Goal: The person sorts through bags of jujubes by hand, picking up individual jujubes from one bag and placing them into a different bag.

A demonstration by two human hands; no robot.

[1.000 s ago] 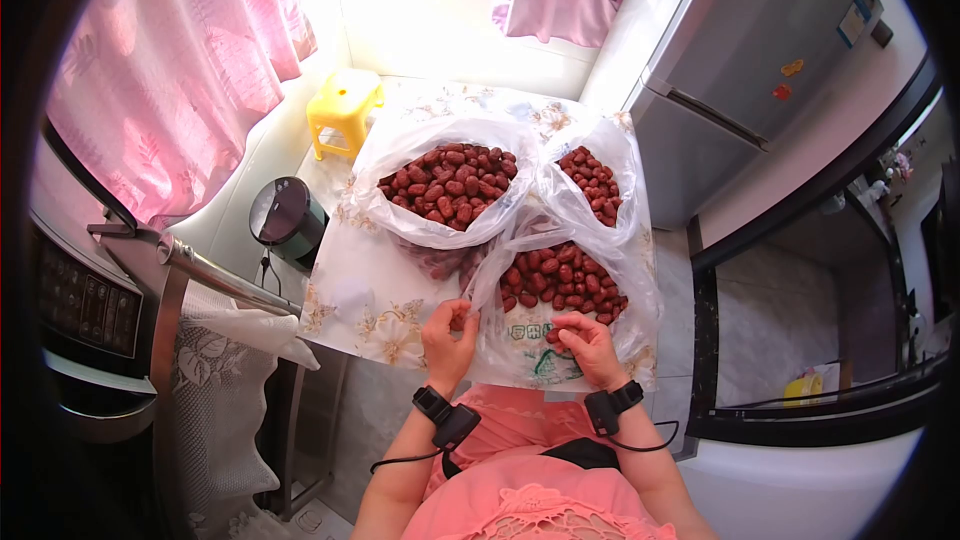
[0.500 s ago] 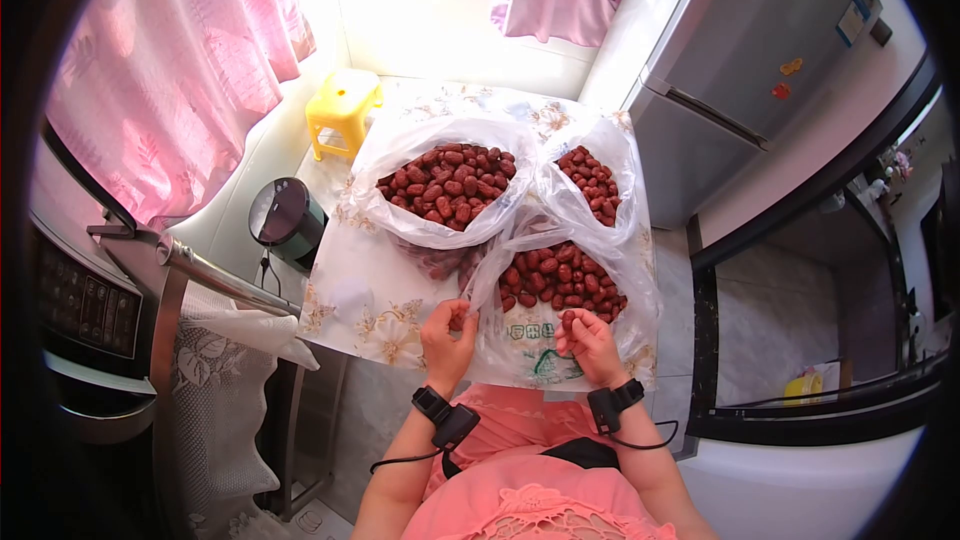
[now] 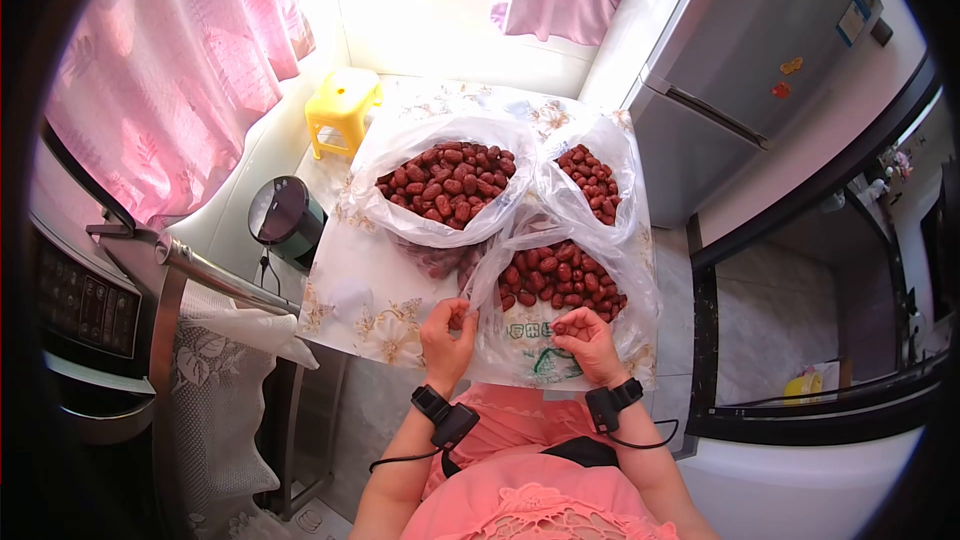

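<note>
Nearest me on the table is a clear plastic bag (image 3: 640, 325) with green print, spread open around red dates (image 3: 560, 277). My left hand (image 3: 449, 340) is closed in a pinch on the left edge of this bag. Over the printed front part of the bag, my right hand (image 3: 590, 345) is closed, fingertips together around a red date that is mostly hidden by the fingers. Farther back, a large plastic bag (image 3: 375, 202) holds a heap of dates (image 3: 450, 183). A smaller bag (image 3: 622, 155) of dates stands to its right.
A flowered cloth covers the table (image 3: 375, 330). Beyond its left side stand a yellow stool (image 3: 343, 110) and a dark round bin (image 3: 287, 220). A grey refrigerator (image 3: 740, 70) is at the right, and an oven-like appliance (image 3: 90, 310) at the left.
My right hand has turned slightly and its fingers have closed in, so the date that showed at the fingertips is now mostly covered. My left hand keeps its place on the bag's edge.
</note>
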